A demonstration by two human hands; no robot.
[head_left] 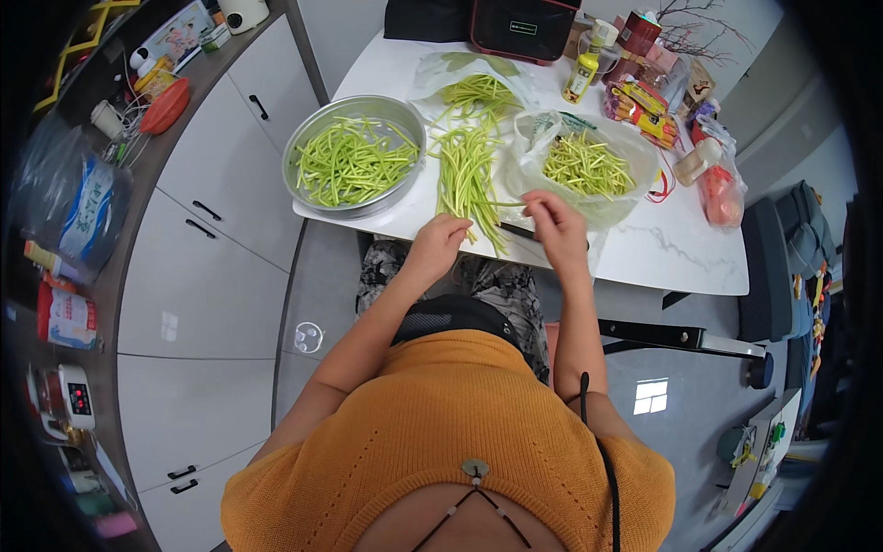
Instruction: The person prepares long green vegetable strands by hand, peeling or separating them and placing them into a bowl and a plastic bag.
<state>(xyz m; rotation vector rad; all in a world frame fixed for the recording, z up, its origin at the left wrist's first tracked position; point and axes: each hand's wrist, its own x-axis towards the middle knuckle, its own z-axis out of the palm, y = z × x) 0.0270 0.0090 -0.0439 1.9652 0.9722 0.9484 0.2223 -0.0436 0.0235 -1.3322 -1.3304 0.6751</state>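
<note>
The bare left forearm [368,317] slanted forward and rightward from the near side; the right forearm [576,317] reached almost straight ahead. The left hand [438,243] curled its fingers inward; to its right, the right hand [559,232] tipped leftward, thumb and forefinger pinched together.

white cabinets [221,152] lined up on the left, orange-red bowl [166,106] plopped on the counter [145,170], water jug [87,207] parked nearby, yellow bottle [579,80] stood near a black box [524,29], bare branches [706,29] spotted behind, bluish couch [768,276] tucked off right
</note>
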